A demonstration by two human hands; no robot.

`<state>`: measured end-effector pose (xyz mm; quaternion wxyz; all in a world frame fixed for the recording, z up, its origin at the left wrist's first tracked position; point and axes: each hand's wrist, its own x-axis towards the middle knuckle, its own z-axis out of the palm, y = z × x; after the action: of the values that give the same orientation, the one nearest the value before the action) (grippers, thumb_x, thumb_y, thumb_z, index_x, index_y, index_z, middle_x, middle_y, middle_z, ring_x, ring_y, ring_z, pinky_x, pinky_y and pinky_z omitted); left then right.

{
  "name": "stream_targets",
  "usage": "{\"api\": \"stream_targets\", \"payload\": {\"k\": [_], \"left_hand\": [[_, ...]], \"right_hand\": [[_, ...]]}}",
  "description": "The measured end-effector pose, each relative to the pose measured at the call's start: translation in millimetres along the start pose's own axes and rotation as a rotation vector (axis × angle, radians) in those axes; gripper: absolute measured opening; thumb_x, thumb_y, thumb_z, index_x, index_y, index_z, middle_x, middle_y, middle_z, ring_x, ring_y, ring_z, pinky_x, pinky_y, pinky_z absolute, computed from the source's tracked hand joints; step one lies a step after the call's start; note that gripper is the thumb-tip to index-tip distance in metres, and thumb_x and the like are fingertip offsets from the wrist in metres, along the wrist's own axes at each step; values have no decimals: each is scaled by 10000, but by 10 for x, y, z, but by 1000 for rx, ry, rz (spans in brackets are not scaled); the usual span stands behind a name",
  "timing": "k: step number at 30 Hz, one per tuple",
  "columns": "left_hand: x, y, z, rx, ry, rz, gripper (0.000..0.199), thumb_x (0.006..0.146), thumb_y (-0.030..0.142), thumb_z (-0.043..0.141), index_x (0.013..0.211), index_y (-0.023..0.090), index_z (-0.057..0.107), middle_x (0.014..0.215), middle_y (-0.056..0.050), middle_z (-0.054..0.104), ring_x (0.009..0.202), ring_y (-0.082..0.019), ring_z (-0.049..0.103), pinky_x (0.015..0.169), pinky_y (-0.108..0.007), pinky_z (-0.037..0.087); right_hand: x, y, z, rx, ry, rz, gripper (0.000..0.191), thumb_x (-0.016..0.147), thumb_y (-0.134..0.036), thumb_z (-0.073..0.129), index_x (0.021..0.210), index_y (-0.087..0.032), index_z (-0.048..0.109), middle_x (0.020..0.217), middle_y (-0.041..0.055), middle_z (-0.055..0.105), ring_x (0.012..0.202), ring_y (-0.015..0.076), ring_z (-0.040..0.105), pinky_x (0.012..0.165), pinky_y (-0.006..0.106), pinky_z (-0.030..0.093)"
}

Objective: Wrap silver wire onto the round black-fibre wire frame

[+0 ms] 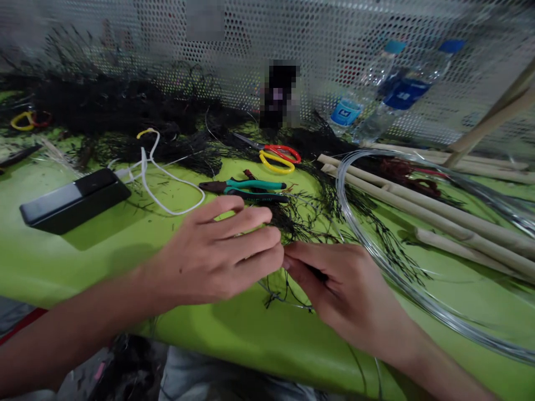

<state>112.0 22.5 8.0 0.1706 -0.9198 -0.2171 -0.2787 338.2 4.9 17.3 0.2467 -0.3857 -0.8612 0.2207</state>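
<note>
My left hand [225, 250] is over the green table [251, 328], its fingers bent toward the right hand and their tips hidden. My right hand [346, 284] pinches with thumb and forefinger at a bundle of thin black branching strands [288, 220]. A thin wire with black knotted ends [271, 298] hangs under the two hands, which nearly touch. Just beyond the left fingers lie green-handled pliers [254, 184]. What the left fingertips grip is out of sight.
Scissors with red and yellow handles [278, 159] lie behind the pliers. At left is a black power bank [75, 200] with a white cable [146, 184]. A coil of clear wire [376, 262], wooden sticks [438, 217] and two water bottles [405, 92] are at right. Black strands [112, 106] pile along the perforated panel [326, 33].
</note>
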Motion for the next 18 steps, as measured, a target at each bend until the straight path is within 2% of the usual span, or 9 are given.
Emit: {"api": "stream_targets", "payload": {"k": [3, 7, 10, 14, 16, 18], "left_hand": [[20, 15, 15, -16, -6, 10, 111, 984, 134, 565, 1011, 198, 652, 1043, 18, 752, 1174, -188, 654, 1004, -348, 442], [52, 35, 1, 14, 3, 38, 88, 974, 127, 577, 961, 168, 653, 965, -2, 749, 962, -175, 705, 947, -348, 470], [31, 41, -25, 19, 13, 20, 140, 979, 116, 573, 882, 189, 643, 914, 15, 743, 915, -176, 721, 908, -359, 488], [-34, 49, -32, 18, 34, 18, 89, 953, 131, 644, 886, 186, 658, 932, 8, 764, 974, -178, 721, 942, -377, 474], [-46, 72, -17, 21, 49, 39, 18, 946, 153, 667, 937, 165, 677, 992, -7, 777, 1023, -177, 710, 984, -381, 450], [-31, 104, -4, 0, 42, 9, 68, 947, 190, 675, 999, 147, 683, 1047, -14, 776, 1046, -177, 697, 1016, -388, 426]], "right_hand": [[-1, 3, 10, -1, -5, -8, 260, 962, -69, 500, 728, -182, 503, 580, -78, 319, 519, 76, 238, 497, 217, 260], [-8, 22, 29, 13, -7, 0, 258, 957, -68, 521, 724, -179, 508, 587, -78, 344, 530, 72, 244, 504, 213, 264], [-6, 57, 17, 39, -13, 41, 269, 980, -106, 521, 721, -179, 521, 580, -73, 360, 523, 71, 270, 502, 222, 267], [-4, 111, -27, 32, 18, 119, 319, 1020, -219, 524, 704, -182, 543, 566, -65, 305, 520, 83, 258, 483, 241, 242], [-13, 120, -41, 6, 46, 123, 306, 1025, -222, 522, 727, -178, 578, 563, -63, 332, 515, 81, 273, 488, 244, 245], [-30, 114, -46, -37, 88, 102, 274, 1022, -206, 527, 761, -176, 602, 565, -61, 369, 511, 79, 298, 499, 244, 258]]}}
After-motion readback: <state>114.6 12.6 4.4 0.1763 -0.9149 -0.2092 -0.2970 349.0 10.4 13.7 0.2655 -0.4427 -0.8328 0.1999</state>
